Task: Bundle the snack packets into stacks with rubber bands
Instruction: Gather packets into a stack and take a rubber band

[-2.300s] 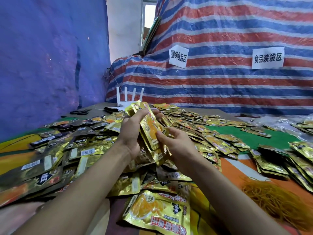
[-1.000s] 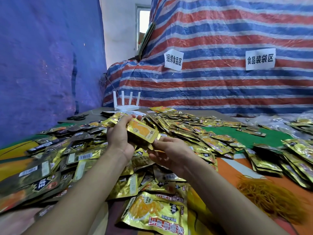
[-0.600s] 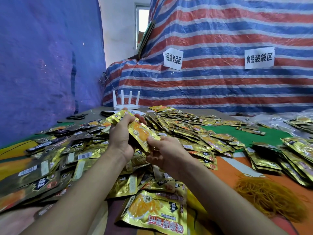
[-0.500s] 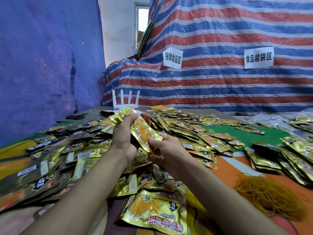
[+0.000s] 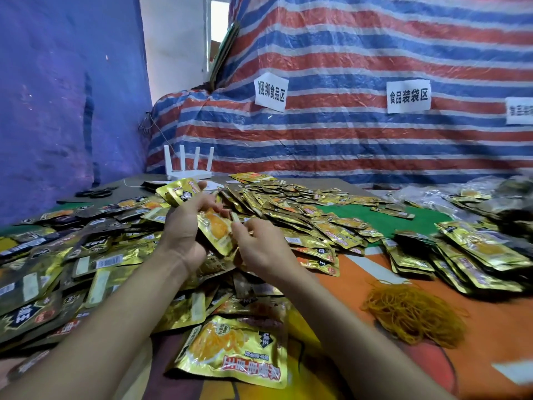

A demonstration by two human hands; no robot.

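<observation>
Gold foil fills the curled fingers (image 5: 206,204) of the left hand (image 5: 184,230), which grips a small stack of snack packets (image 5: 215,230) above the heap. The right hand (image 5: 261,248) pinches the stack's near edge with narrow fingertips (image 5: 237,225). Doing this step well likely means squaring the slippery edges flush and clamping them firmly before reaching for a band. The rubber bands (image 5: 412,313) lie in a tangled pile to the right, well apart. Loose packets (image 5: 331,226) cover the bench (image 5: 360,272) and its orange and green coverings. Beyond are a white router (image 5: 187,170), scissors (image 5: 96,193), a striped tarpaulin (image 5: 360,62) with paper signs (image 5: 271,90), and a blue sheet (image 5: 57,96).
</observation>
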